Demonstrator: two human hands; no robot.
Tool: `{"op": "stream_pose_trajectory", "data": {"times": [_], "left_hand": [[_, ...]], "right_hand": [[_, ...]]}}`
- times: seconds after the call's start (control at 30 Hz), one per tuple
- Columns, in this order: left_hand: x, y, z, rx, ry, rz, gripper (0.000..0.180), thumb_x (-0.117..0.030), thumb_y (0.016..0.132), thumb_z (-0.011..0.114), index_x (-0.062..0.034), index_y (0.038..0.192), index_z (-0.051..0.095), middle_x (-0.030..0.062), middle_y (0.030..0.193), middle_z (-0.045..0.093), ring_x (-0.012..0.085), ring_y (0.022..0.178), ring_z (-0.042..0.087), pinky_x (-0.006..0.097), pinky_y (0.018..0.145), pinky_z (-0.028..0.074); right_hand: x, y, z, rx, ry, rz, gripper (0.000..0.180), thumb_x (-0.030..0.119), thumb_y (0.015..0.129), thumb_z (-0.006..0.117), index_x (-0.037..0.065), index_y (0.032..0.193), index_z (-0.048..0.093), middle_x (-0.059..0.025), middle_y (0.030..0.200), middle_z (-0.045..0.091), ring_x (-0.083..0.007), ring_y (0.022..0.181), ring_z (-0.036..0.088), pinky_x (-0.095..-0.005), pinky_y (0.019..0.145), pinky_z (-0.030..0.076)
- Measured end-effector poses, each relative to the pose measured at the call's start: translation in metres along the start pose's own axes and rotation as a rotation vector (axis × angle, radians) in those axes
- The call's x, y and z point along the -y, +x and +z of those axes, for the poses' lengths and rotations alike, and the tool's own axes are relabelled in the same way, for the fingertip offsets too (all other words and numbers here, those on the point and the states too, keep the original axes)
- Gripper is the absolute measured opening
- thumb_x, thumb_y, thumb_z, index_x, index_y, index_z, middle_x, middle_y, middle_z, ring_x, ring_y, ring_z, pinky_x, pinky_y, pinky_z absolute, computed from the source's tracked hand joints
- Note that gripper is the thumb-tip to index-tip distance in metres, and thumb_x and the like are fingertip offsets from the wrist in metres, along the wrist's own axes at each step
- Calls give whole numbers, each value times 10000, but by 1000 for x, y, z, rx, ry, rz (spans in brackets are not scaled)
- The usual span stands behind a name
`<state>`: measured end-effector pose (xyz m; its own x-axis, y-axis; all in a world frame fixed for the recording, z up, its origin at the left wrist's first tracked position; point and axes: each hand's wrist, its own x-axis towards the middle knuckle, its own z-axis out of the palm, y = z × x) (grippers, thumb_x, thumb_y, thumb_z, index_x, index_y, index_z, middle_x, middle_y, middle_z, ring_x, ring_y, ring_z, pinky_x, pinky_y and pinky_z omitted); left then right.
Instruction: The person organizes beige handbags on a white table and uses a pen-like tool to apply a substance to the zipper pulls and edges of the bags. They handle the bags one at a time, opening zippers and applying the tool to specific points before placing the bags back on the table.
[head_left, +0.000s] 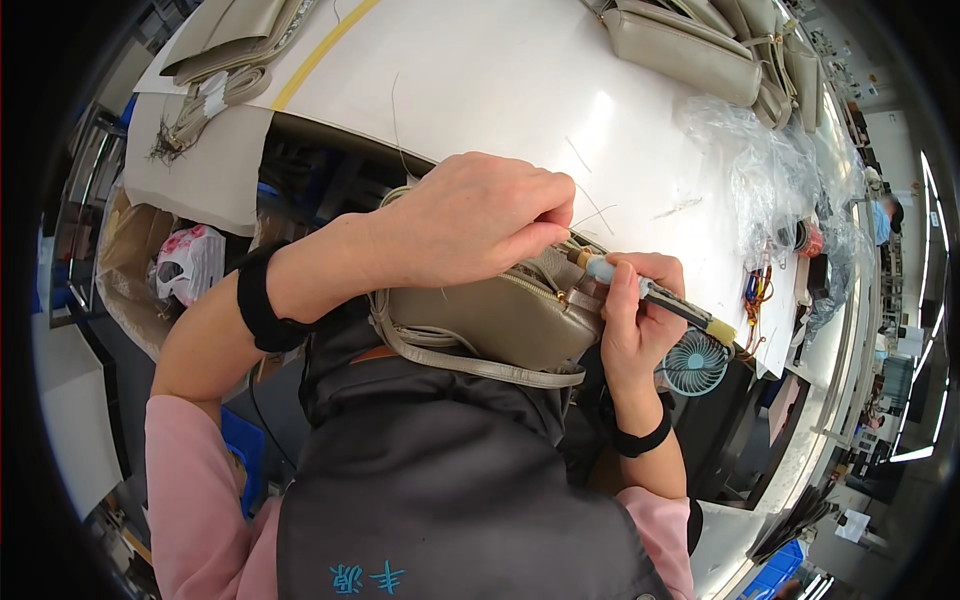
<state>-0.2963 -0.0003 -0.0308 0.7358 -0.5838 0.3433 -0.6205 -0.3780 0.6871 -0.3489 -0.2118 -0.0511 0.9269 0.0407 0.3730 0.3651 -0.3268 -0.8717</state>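
At the near edge of the desk (480, 90), the taupe handbag (490, 318) has its zip (533, 286) fitted, though the handwork seems unfinished, the right hand (645, 310) curling snugly around a slim tool (668, 300) while the left hand (480, 222) bunches its fingers (what they grip, one cannot tell).

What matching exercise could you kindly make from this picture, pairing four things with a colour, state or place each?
1. Right hand
2. Small fan
3. Handbag at the lap
4. Plastic wrap

a. Teal
b. Crumpled and see-through
c. Gripping a slender tool
d. Partly hidden by the left hand

Pairs: 1-c; 2-a; 3-d; 4-b
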Motion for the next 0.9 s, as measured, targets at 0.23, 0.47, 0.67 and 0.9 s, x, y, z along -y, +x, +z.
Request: {"op": "stream_pose_trajectory", "data": {"times": [0.23, 0.47, 0.67, 0.9], "left_hand": [[-1, 0, 0, 3, -7, -13, 114, -115, 849, 592, -33, 821, 518, 90, 720, 553, 263, 657, 536, 358, 599, 415], [-3, -1, -4, 7, -40, -41, 100, -106, 856, 587, -25, 852, 527, 93, 735, 561, 248, 661, 544, 351, 604, 429], [0, -5, -14, -180, 4, -164, 151, -95, 846, 606, -27, 975, 566, 73, 924, 606, 183, 804, 582, 320, 665, 475], [-9, -35, -33, 84, 144, -128, 379, -234, 711, 756, -40, 983, 579, 108, 897, 576, 280, 826, 580, 344, 707, 469]], "right_hand": [[1, 1, 1, -1, -4, -16, 62, 44, 887, 618, -2, 906, 580, -34, 787, 614, -59, 650, 499, -202, 589, 398], [2, 1, 1, 0, 12, -17, 54, 39, 890, 608, -4, 910, 582, -41, 791, 613, -61, 644, 504, -199, 586, 399], [9, 2, -3, -77, 26, -76, 177, 152, 978, 457, -2, 922, 525, -73, 710, 577, -61, 466, 444, -198, 472, 395], [22, 16, -30, -342, 239, -78, 224, 214, 984, 450, 0, 967, 514, -138, 738, 637, -63, 457, 439, -194, 439, 351]]}}
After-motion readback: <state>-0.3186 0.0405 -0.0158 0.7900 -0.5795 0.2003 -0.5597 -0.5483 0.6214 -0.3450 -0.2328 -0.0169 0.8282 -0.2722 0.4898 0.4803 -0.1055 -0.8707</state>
